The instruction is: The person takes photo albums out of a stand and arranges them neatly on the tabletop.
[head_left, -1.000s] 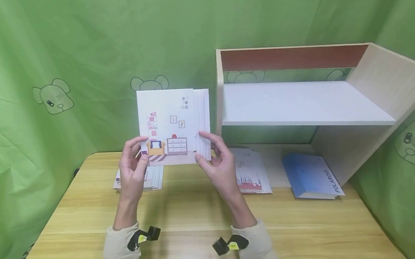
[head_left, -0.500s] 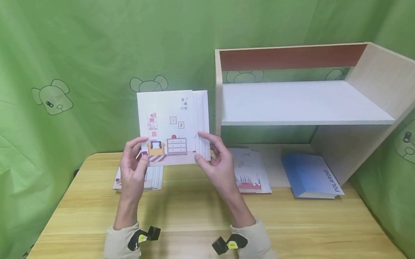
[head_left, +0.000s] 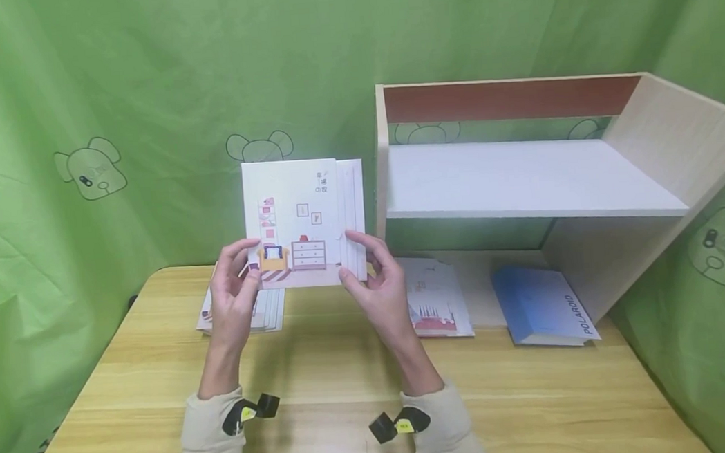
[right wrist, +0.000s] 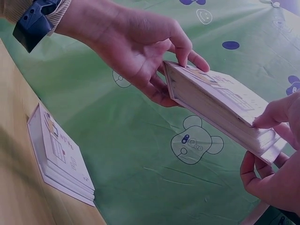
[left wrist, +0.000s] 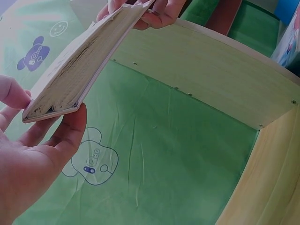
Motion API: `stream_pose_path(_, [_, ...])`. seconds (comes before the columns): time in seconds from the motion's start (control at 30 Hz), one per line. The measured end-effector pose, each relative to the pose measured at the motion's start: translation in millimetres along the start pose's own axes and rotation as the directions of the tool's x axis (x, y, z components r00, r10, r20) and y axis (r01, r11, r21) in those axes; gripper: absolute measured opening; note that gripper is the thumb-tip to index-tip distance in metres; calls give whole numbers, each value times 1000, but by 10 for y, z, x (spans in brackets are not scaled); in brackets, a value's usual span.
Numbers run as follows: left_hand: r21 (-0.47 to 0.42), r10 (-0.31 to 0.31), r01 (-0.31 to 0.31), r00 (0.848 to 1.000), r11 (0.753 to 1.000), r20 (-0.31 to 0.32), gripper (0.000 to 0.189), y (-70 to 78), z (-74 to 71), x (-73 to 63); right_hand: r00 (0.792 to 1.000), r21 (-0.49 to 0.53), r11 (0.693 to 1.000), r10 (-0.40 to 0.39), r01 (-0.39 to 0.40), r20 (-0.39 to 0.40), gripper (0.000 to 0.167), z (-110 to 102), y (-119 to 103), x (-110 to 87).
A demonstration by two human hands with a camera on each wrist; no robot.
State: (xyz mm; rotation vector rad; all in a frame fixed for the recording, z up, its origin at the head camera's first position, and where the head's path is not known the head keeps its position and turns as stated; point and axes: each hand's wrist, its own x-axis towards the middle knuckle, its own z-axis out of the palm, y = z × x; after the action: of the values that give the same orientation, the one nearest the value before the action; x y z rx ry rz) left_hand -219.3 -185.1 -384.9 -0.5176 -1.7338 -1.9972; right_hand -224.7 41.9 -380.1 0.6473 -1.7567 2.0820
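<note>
A thick white book, its cover printed with an armchair and a drawer chest, is held up above the table, tilted toward the camera. My left hand pinches its lower left edge, thumb in front and fingers behind. At the opposite side my right hand grips the lower right edge, thumb on the cover's border. The left wrist view shows the bottom of the book's page block, cream and slightly uneven. From the right wrist, both covers of the book are seen closed between the two hands.
Behind my left hand a similar white book lies on the wooden table. A two-level shelf stands at right; its lower level holds a white book with a red picture and a blue POLAROID book. Green curtain surrounds the table.
The held book has dropped very slightly in the head view, with both hands keeping their hold. Nothing on the table or shelf has moved.
</note>
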Motion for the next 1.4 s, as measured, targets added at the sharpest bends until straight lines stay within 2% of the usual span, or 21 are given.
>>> stream_pose_path(0.27, [4,-10,10,1000,1000,1,47,-33,-13,9,1000,-6,1000,12,-12,-15,58,18,26,-8])
stream_pose_path(0.77, [-1,-56,56,998,998,6,48,-129,-43,9,998,-99,994,33,-39,-55,59,65,65,-40])
stream_pose_path(1.2, [15,-99,99,995,995,12,48,-147,-111,-45,998,-112,993,26,-33,-56,58,105,106,-78])
stream_pose_path(1.4, [22,-101,100,995,995,11,48,-181,-133,-55,996,-119,991,50,-58,-71,57,119,133,-75])
